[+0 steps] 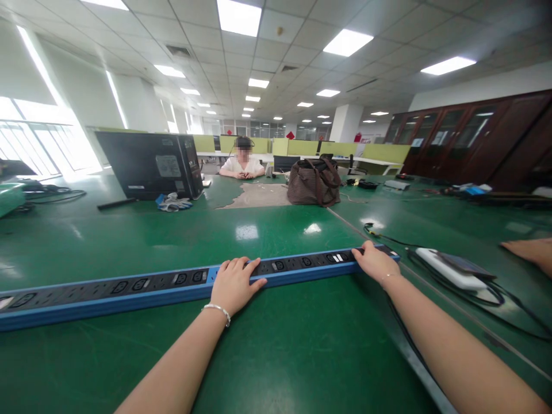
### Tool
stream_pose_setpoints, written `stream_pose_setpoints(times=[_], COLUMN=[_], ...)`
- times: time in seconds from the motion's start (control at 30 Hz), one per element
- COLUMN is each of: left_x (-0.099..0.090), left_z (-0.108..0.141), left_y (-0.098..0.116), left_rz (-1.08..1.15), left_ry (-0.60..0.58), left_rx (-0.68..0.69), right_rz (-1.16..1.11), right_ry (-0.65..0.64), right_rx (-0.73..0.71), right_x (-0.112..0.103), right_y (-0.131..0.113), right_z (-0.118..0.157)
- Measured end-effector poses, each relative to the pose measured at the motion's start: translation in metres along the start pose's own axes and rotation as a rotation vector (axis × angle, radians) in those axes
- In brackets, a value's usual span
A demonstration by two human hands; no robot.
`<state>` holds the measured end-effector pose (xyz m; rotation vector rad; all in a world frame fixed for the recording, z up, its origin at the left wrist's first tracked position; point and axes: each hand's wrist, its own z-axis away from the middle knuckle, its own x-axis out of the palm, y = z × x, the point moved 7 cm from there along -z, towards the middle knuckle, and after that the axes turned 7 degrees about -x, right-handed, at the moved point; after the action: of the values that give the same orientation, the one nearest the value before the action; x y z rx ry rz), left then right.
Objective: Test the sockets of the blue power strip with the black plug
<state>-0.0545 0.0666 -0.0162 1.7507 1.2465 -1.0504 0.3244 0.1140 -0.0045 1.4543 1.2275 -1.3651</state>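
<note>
A long blue power strip [164, 282] with a black socket face lies across the green table [276, 345], running from the left edge of the view to right of centre. My left hand [235, 283] rests on top of its middle, fingers over the sockets and thumb pointing right. Near the strip's right end, my right hand [374, 261] grips it, with the fingertips at the far edge; the underside of that hand is hidden. A dark cable runs below my right forearm.
Further back stand a black computer case [150, 167], gloves [173, 202] and a brown bag [314, 183]. A person [242, 161] sits across the table. On the right are a white device [451, 268] with cables and another person's hand [528, 250].
</note>
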Motion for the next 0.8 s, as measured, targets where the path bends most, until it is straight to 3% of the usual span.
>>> stream_pose_setpoints(times=[0.1, 0.2, 0.37, 0.8], left_x=[0.000, 0.000, 0.001, 0.001], left_z=[0.000, 0.000, 0.000, -0.001], left_y=[0.000, 0.000, -0.001, 0.000], left_rz=[0.004, 0.002, 0.008, 0.014], left_ry=[0.001, 0.013, 0.012, -0.004], left_rx=[0.000, 0.002, 0.004, -0.009], right_rz=[0.088, 0.116, 0.142, 0.187], right_ry=[0.037, -0.041, -0.143, -0.163], right_rx=[-0.067, -0.115, -0.078, -0.077], right_x=[-0.004, -0.003, -0.007, -0.015], right_y=[-0.004, -0.007, -0.006, -0.013], right_z=[0.001, -0.002, -0.007, -0.001])
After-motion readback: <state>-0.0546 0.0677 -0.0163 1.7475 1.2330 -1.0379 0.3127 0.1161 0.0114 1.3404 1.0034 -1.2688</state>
